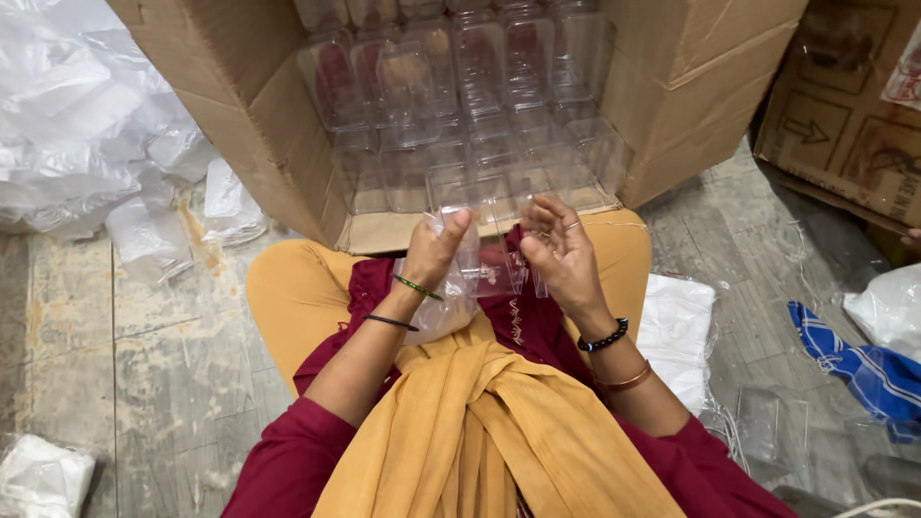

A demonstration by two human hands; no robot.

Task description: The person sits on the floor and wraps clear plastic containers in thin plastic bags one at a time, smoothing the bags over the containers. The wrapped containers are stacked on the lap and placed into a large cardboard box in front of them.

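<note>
Just before the cardboard box (pixel 288 144), the left hand (pixel 434 251) and right hand (pixel 561 254) both clasp one clear plastic container (pixel 489 245); each grip steadies one side.

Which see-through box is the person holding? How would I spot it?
Find the big cardboard carton lying open on its side, full of stacked clear plastic boxes. Just in front of it, above the person's lap, the left hand and right hand hold one clear box. It alone is outside the carton.

Both hands, left hand (pixel 434 251) and right hand (pixel 561 257), hold a clear plastic container (pixel 484 240) over the lap, just before an open cardboard box (pixel 269 125) of similar containers.
</note>
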